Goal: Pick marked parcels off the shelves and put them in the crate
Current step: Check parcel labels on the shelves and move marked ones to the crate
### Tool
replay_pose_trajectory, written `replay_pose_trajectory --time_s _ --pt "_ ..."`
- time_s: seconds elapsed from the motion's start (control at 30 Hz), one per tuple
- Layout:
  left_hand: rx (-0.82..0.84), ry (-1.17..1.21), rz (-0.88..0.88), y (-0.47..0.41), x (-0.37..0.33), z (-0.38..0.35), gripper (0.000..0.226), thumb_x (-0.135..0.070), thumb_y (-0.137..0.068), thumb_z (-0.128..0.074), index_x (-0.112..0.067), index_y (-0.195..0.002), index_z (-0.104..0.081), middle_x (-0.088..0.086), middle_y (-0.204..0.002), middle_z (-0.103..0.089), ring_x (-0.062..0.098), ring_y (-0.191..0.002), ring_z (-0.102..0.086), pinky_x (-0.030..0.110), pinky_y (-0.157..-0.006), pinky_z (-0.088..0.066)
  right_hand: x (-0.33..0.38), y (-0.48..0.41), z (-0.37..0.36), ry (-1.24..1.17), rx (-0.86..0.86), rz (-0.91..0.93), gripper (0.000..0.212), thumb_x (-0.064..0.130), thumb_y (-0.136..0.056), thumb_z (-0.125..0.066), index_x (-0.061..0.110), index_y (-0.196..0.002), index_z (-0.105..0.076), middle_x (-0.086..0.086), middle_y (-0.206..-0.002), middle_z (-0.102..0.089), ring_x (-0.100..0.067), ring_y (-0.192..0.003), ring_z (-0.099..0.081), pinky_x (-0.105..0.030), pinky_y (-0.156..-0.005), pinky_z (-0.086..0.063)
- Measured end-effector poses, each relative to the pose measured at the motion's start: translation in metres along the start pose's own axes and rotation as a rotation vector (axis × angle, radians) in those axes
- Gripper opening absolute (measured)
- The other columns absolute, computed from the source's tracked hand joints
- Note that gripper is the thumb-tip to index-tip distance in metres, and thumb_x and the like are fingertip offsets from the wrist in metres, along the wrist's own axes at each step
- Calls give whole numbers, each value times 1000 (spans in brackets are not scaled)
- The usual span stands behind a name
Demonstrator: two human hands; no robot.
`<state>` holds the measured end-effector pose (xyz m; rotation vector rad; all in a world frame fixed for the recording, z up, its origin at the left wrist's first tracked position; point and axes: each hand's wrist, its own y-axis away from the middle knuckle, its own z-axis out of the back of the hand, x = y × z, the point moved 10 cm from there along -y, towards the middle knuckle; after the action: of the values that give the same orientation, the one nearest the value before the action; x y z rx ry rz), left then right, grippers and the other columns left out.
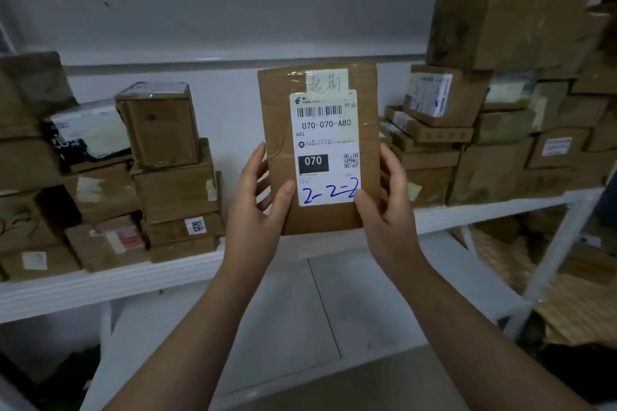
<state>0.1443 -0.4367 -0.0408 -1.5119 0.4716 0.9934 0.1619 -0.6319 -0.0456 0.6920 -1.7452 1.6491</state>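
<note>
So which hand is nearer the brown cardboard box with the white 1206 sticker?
Left. The left hand, gripping the flat brown cardboard parcel, is right of that box; the right hand is across the parcel, farther right.

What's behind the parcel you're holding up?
White wall and the shelf edge show around the parcel. Whatever sits straight behind it is covered, so I cannot tell.

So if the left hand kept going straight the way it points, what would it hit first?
The left hand is holding the parcel, so it meets that first. If it took the parcel along, it would probably reach the white wall behind, but depth is unclear.
</note>
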Motion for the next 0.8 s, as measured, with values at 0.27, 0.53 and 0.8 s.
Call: replay_pose_trajectory --time_s 0.27,0.53,0.8 --pt "199 26 98 68 17 -24 73 -25 -81 -67 -27 -145 -30 -6 -142 -44 8 -125 -49 39 -94 -51 -7 80 33 27 -133 -193 53 -7 -87 -57 23 -125 -38 21 -115 -51 8 -106 -53 -13 -75 -49" --pt "339 122 173 132 24 -94 66 -20 -87 -64 -40 -141 -31 -20 -135 -50 1 -120 -51 38 -98 -49 -12 145 109 144 -282 -309 53 0 -88 -60 26 -127 -36 21 -118 -51 8 -108 -52 -20 -85 -51" --pt "554 204 237 202 14 -230 65 -16 -93 -57 -28 -148 -25 -4 -141 -48 7 -120 -53 32 -96 -50 -12 203 246 242 -439 -375 51 7 -86 -64 36 -121 -40 17 -120 -54 5 -108 -55 -17 -86 -48"
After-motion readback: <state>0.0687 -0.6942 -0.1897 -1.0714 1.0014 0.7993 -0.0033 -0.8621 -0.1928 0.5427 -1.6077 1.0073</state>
